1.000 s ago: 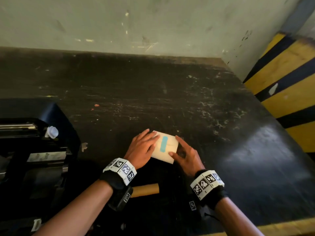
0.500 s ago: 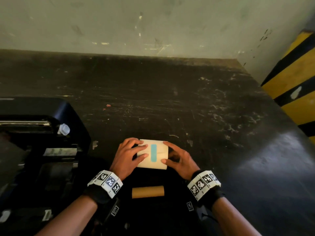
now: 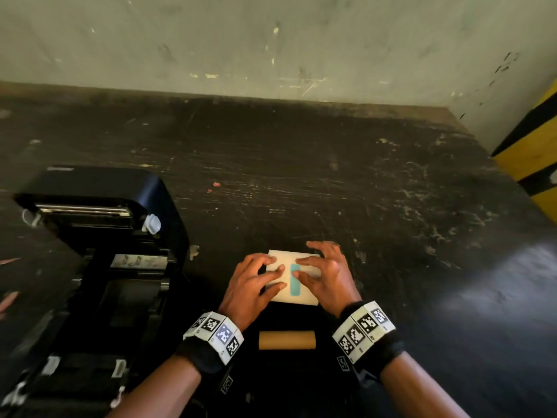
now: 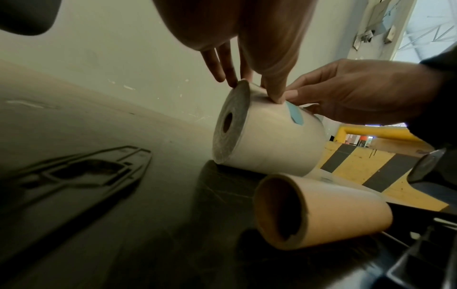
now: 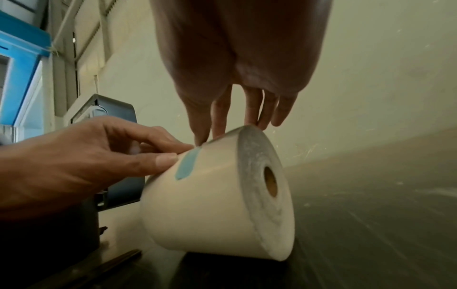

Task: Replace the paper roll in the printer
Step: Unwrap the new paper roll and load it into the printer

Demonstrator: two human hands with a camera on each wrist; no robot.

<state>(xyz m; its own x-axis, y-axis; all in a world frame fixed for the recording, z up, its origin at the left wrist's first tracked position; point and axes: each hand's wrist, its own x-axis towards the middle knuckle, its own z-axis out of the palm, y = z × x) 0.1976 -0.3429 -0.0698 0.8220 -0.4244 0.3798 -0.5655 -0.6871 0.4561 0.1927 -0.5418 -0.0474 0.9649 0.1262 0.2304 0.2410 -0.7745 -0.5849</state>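
A white paper roll [image 3: 301, 297] lies on its side on the dark table [image 3: 331, 176], with a teal sticker [image 3: 295, 285] across its outer wrap. My left hand [image 3: 253, 285] curves over the roll's left half, thumb and fingertips on the paper beside the sticker [image 5: 185, 166]. My right hand [image 3: 328, 276] arches over the right half, fingers past the far edge and thumb tip on the sticker. An empty brown cardboard core [image 3: 287, 340] lies just in front of the roll. The black printer [image 3: 99, 251] stands at the left with its lid raised.
A pale wall [image 3: 271, 40] closes the table's far side. A yellow and black striped barrier [image 3: 536, 152] stands past the right edge. The printer's open bay [image 3: 129, 300] faces up, left of my left wrist.
The roll has turned from slanted to square with the table's front edge and come nearer. Both hands have shifted from its ends onto its top, fingertips meeting at the sticker.
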